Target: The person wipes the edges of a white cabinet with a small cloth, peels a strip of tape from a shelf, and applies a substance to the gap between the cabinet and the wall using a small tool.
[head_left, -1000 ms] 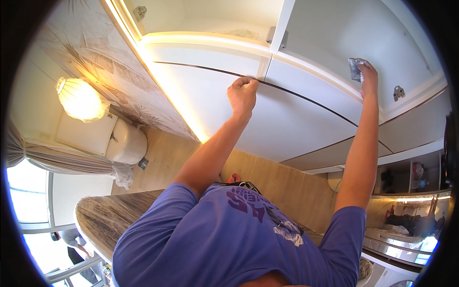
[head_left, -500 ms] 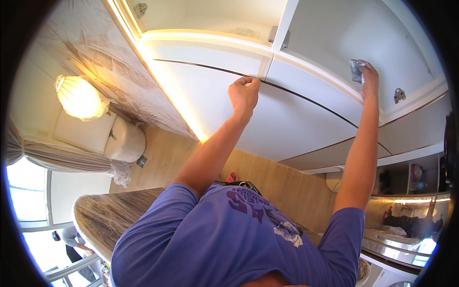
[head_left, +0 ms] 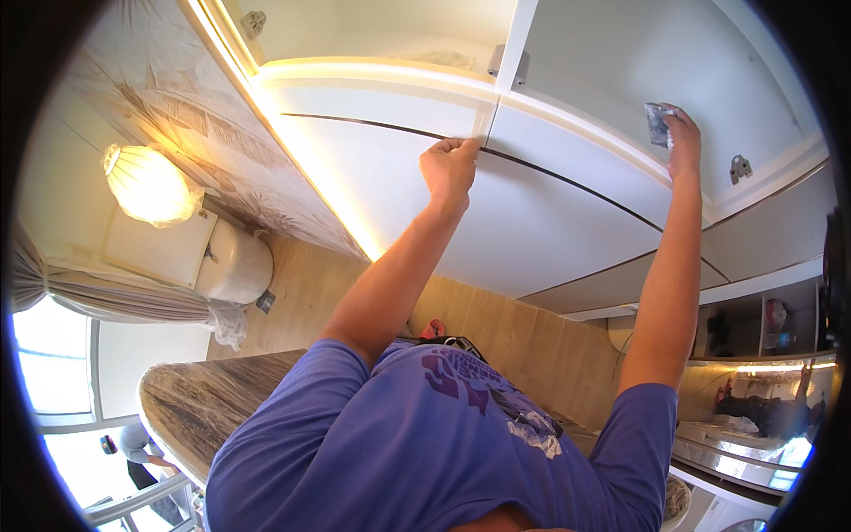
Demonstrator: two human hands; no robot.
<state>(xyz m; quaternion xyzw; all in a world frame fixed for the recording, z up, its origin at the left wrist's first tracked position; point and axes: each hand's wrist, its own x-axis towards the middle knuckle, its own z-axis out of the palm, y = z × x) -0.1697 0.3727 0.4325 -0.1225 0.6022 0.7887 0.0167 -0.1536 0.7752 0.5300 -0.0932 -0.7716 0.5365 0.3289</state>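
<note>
Little has shifted since the earlier frames: both arms stay raised at the white cupboard fronts, the left hand (head_left: 450, 166) having crept only slightly along the dark seam between two doors.

That left hand is curled, its fingers (head_left: 465, 144) pressed together and hooked over the edge of the cupboard door (head_left: 390, 182) right where the seam meets the vertical joint. The right hand (head_left: 683, 140), at about one o'clock in the view, presses a small grey cloth (head_left: 657, 122) flat against the upper door (head_left: 612, 62); its fingers lie over the cloth, close together rather than pinching. A metal hinge plate (head_left: 739, 168) sits just beside that hand, toward four o'clock from it.

The cloth lies under the right fingertips, its longer side running up and down the door face, well apart from the left hand, so the right hand is the one on it. Much of the cloth is hidden by the hand. Whether the left fingertips reach behind the door edge cannot be told. A lamp (head_left: 146, 184) glows at nine o'clock, and the person's blue shirt (head_left: 425, 443) blocks the lower view.
</note>
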